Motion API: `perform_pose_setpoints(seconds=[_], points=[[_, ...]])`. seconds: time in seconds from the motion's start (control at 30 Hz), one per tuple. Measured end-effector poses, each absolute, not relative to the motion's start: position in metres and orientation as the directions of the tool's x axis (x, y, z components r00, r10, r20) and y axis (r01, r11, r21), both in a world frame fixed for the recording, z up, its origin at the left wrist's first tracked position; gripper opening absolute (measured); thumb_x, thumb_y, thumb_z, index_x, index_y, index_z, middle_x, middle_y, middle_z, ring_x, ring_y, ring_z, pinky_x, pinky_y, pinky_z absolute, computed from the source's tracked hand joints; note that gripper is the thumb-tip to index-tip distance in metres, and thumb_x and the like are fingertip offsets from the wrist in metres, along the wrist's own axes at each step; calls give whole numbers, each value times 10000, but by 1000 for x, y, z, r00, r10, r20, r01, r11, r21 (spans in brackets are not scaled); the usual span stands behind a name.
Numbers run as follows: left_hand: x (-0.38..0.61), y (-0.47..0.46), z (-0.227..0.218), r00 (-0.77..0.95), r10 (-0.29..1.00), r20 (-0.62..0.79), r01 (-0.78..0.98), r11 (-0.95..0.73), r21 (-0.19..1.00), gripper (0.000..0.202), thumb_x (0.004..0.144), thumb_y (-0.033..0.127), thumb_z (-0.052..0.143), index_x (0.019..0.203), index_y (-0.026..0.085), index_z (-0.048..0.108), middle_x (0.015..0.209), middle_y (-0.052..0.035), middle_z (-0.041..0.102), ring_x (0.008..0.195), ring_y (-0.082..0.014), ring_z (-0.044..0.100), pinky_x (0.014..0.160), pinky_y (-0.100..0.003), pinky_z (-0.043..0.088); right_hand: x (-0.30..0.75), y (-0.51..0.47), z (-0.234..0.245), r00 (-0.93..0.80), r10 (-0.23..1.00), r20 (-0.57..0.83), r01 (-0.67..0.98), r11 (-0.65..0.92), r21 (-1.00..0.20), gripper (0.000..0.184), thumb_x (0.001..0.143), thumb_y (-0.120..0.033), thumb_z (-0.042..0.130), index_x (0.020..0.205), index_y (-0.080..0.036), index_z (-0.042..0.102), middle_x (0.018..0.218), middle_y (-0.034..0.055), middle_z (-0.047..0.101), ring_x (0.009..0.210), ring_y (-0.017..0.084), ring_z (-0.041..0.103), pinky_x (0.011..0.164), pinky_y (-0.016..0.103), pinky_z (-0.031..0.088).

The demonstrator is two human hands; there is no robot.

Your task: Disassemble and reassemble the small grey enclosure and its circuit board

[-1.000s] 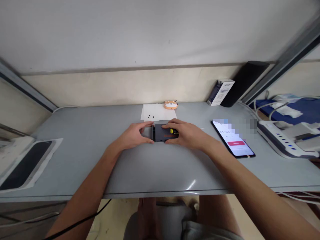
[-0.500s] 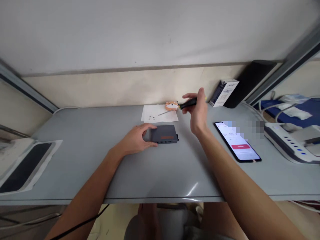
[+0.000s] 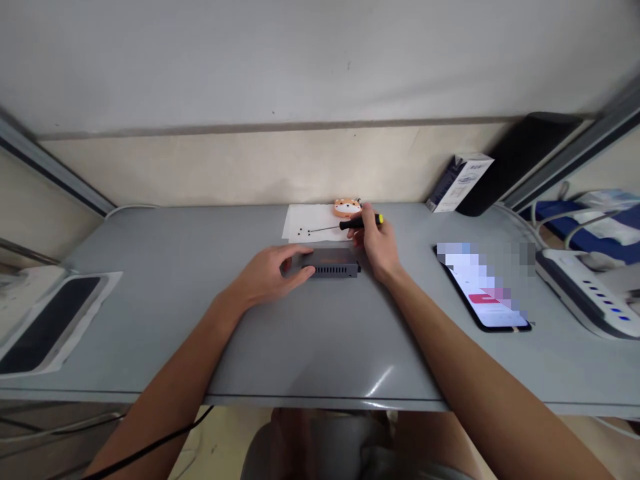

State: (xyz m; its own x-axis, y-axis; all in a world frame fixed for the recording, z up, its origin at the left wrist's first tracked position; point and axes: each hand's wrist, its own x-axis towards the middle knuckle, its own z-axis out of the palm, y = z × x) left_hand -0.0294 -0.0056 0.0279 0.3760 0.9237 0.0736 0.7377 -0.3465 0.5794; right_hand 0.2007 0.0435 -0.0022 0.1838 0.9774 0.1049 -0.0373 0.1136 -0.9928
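My left hand [image 3: 274, 272] grips the left end of a dark grey metal box [image 3: 336, 263], thumb on the near side and fingers on the far side. The box is tilted so that its row of vent slots faces me. A screwdriver [image 3: 353, 223] with a black and yellow handle is held in my right hand [image 3: 377, 247], just behind the box's right end. Its thin shaft points left over a white paper sheet [image 3: 320, 217], the tip near several tiny black screws [image 3: 304, 232]. My right fingers are partly hidden behind the box and handle.
An orange animal-face case [image 3: 347, 208] sits at the back of the paper. To the right lie a lit phone [image 3: 493, 307] and a white power strip [image 3: 595, 293]. A carton [image 3: 460, 182] and black cylinder [image 3: 520, 163] lean at the wall. Another dark device [image 3: 50, 323] lies left.
My right hand has come down and left with the screwdriver, toward the box. The box has tilted, showing more of its vented side. My left hand keeps its hold.
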Motion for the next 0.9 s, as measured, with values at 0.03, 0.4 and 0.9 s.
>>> perform_pose_setpoints(seconds=[0.03,0.4,0.9], points=[[-30,-5,27,373,925,72,738,-342,581,499,927,565,605,1283,250,754,810,-19,690,711,-201,602,704,-335,480,201,44,-2,181,979,99,-32,107,-994,648,853,-861,545,807,-223,649,624,-2,634,508,123,510,556,292,425],[-25,-3,27,313,942,119,654,-305,692,449,985,563,468,944,197,725,849,-33,708,772,-197,593,727,-309,476,204,46,-2,181,983,41,-82,57,-995,622,866,-824,566,818,-213,672,635,1,644,520,117,506,571,286,434],[-19,-2,23,176,976,125,631,-210,747,565,980,680,377,636,233,366,622,5,402,613,-157,396,585,-305,334,212,48,-2,187,982,22,-271,74,-960,560,851,-771,630,773,-217,664,573,-11,599,498,117,472,504,287,342]])
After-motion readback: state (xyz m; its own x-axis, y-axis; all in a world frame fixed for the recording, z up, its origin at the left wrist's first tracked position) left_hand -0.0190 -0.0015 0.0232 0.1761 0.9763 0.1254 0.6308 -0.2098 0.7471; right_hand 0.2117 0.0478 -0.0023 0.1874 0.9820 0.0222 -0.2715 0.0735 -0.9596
